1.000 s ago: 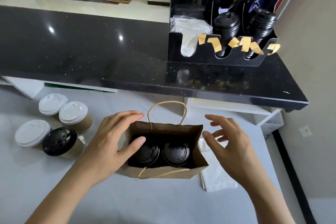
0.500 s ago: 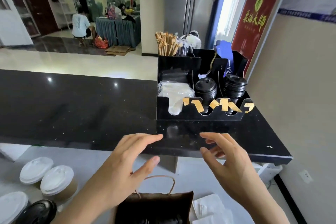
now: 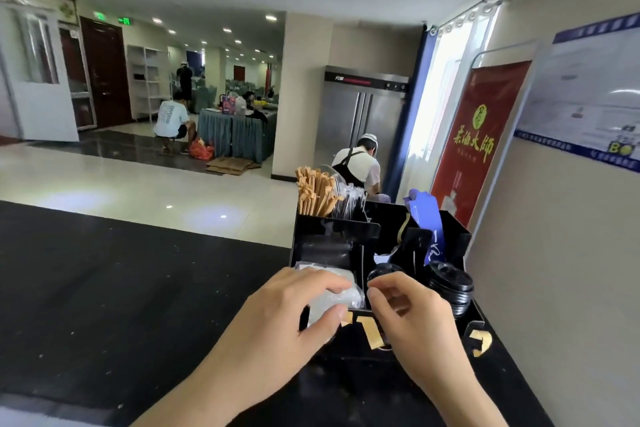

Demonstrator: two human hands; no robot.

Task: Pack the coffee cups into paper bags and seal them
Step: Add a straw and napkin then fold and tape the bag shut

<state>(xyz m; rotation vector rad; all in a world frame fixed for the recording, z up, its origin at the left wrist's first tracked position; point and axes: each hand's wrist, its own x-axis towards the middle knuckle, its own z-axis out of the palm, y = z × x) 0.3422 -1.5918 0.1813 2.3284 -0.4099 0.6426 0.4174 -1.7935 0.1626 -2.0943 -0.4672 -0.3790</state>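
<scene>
Black acrylic organizer (image 3: 346, 232) on the dark worktop (image 3: 104, 288) is the landmark: both hands reach to its front edge, where gold tape strips (image 3: 375, 334) hang, and neither coffee cups nor paper bag are in view. The left hand (image 3: 277, 319) is released, fingers loosely curved over the clear plastic bundle (image 3: 332, 298) at the organizer's front left; the right hand (image 3: 412, 319) curls beside the stacked black lids (image 3: 450, 282), and whether its grip pinches a strip cannot be told.
</scene>
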